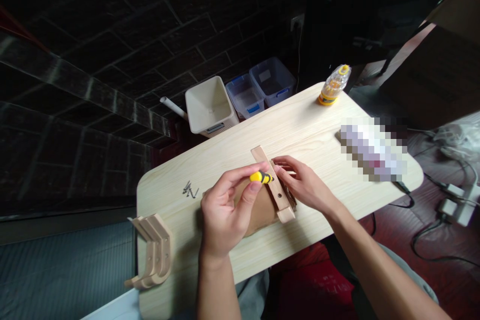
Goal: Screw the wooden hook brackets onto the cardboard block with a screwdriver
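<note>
My left hand (227, 205) is closed on a small screwdriver (258, 177) with a yellow and black handle. Its front end points at the upper of two dark holes or screw heads in a light wooden bar (282, 203); the tip itself is hard to make out. The bar has a raised block at its near end and rests across a brown, cardboard-like piece (260, 212) on the table. From the right, my right hand (302, 178) grips the bar's side, thumb close to the screwdriver, its other fingers partly hidden behind the edge.
Several loose screws (190, 189) lie left on the pale table (225, 160). Curved wooden pieces (157, 255) stand at its left end. A bottle (333, 87) and a blurred-out object (371, 152) with a cable sit right. Beyond the far edge are plastic bins (210, 105).
</note>
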